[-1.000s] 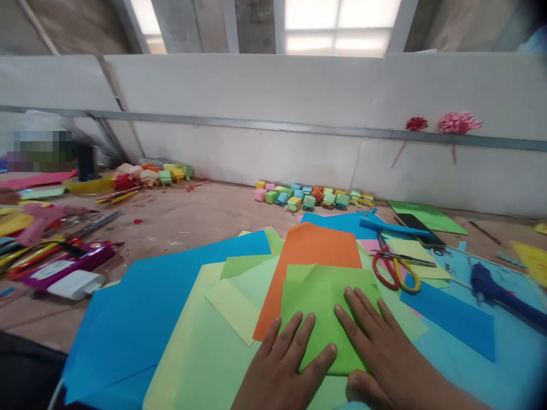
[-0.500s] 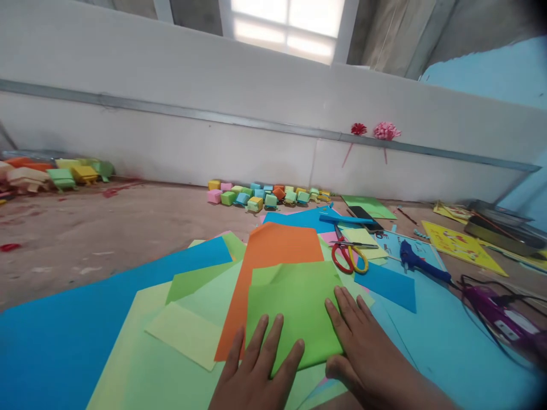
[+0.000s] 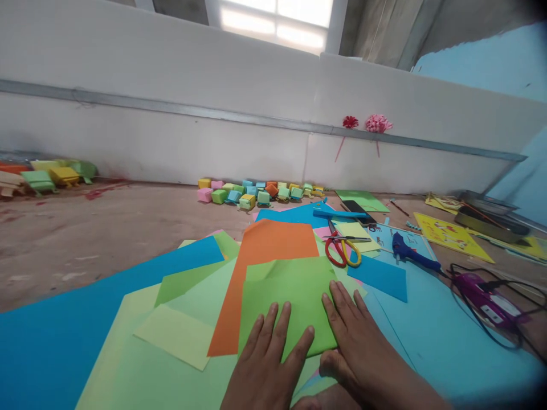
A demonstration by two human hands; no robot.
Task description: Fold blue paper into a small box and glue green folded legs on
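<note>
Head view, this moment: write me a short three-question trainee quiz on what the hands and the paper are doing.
1. True or false: both hands lie flat, palms down, on the green sheet.
2. Which sheet lies directly under the green sheet, showing above and to its left? A) orange B) pink C) yellow
3. Fill in: the red and yellow handles just beyond the right hand belong to the ____.

Key
1. True: the left hand and the right hand press on its near edge with fingers spread, grasping nothing.
2. A: the orange sheet.
3. scissors, lying on the papers with a blue glue gun to their right.
</note>
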